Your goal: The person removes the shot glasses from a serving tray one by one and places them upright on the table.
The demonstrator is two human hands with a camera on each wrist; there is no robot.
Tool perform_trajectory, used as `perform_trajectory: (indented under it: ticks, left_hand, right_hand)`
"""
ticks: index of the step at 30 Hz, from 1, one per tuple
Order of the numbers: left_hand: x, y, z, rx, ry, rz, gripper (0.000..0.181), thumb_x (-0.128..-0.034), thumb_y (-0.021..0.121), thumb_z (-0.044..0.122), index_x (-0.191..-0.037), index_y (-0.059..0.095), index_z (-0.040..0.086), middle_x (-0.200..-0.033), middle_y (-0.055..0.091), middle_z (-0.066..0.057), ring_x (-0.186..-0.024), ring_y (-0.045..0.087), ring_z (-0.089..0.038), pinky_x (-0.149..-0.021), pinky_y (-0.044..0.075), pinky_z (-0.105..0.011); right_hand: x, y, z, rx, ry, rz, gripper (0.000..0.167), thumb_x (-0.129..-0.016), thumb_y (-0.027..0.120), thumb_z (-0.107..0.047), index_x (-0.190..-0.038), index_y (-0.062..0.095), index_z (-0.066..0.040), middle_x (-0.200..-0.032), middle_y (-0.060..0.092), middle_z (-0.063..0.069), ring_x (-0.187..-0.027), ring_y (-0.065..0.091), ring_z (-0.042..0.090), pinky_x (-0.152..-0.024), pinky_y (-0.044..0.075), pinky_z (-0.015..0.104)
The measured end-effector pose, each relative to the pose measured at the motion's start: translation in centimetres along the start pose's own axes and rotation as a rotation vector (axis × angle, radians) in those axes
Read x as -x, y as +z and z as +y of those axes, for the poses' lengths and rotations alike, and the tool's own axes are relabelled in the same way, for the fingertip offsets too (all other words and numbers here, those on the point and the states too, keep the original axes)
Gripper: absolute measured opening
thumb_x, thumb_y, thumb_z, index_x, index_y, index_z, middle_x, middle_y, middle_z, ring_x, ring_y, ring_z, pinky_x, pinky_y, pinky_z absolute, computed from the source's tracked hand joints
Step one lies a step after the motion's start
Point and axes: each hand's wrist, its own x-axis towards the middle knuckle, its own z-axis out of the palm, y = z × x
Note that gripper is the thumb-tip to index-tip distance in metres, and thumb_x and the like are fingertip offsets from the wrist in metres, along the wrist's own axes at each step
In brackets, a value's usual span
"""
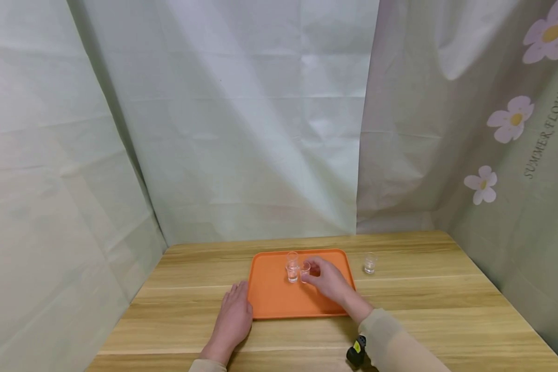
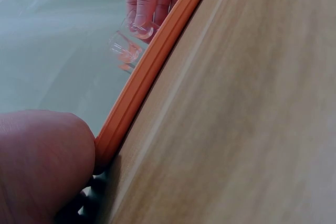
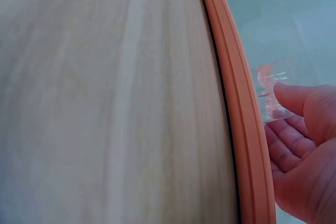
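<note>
An orange tray (image 1: 279,302) lies on the wooden table. My right hand (image 1: 327,280) reaches over it from the right and pinches a small clear shot glass (image 1: 305,274) between thumb and fingers. Just left of that glass, another shot glass (image 1: 292,275) stands on the tray, with a further shot glass (image 1: 292,257) behind it. In the right wrist view the right thumb (image 3: 296,98) is against clear glass, partly hidden by the tray rim (image 3: 239,93). My left hand (image 1: 234,315) rests with its fingers extended along the tray's left edge, touching it.
One more shot glass (image 1: 369,263) stands on the table (image 1: 423,289), right of the tray. A black object with a yellow mark (image 1: 356,352) is beside the right sleeve (image 1: 386,330). Pale curtains (image 1: 260,129) hang behind the table and at both sides.
</note>
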Motion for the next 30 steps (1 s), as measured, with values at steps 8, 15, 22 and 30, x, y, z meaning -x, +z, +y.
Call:
perform_trajectory:
  ticks: [8, 15, 22, 30]
  left_hand:
    - [0.1, 0.3, -0.2, -0.004, 0.011, 0.018, 0.051, -0.1048, 0.056, 0.004, -0.151, 0.053, -0.017, -0.154, 0.056, -0.037, -0.148, 0.047, -0.056, -0.124, 0.034, -0.072]
    - [0.2, -0.1, 0.3, 0.005, 0.003, 0.005, 0.052, -0.1056, 0.053, 0.004, -0.153, 0.052, -0.017, -0.155, 0.055, -0.037, -0.149, 0.046, -0.057, -0.125, 0.032, -0.072]
    - [0.3, -0.1, 0.3, 0.008, -0.006, -0.007, 0.052, -0.1056, 0.054, 0.004, -0.154, 0.051, -0.017, -0.156, 0.054, -0.036, -0.151, 0.044, -0.056, -0.126, 0.031, -0.070]
    - [0.3, -0.6, 0.7, 0.005, 0.016, 0.006, 0.051, -0.1075, 0.048, 0.004, -0.154, 0.050, -0.017, -0.156, 0.054, -0.037, -0.150, 0.045, -0.057, -0.124, 0.032, -0.072]
  right_hand:
    - [0.0, 0.3, 0.0, 0.021, 0.010, 0.022, 0.021, -0.100, 0.083, -0.015, -0.117, 0.073, -0.008, -0.110, 0.073, 0.002, -0.106, 0.067, 0.022, -0.099, 0.057, 0.047]
    - [0.2, 0.1, 0.0, 0.008, 0.025, 0.022, 0.021, -0.102, 0.081, -0.017, -0.118, 0.073, -0.007, -0.108, 0.072, 0.001, -0.101, 0.067, 0.019, -0.089, 0.059, 0.041]
    - [0.8, -0.5, -0.2, -0.054, 0.028, 0.050, 0.022, -0.102, 0.082, -0.014, -0.120, 0.073, -0.005, -0.109, 0.073, 0.001, -0.102, 0.071, 0.018, -0.084, 0.061, 0.033]
    - [1.5, -1.6, -0.1, -0.078, 0.004, 0.096, 0.024, -0.099, 0.083, -0.010, -0.120, 0.074, -0.001, -0.108, 0.075, 0.001, -0.101, 0.072, 0.018, -0.092, 0.062, 0.036]
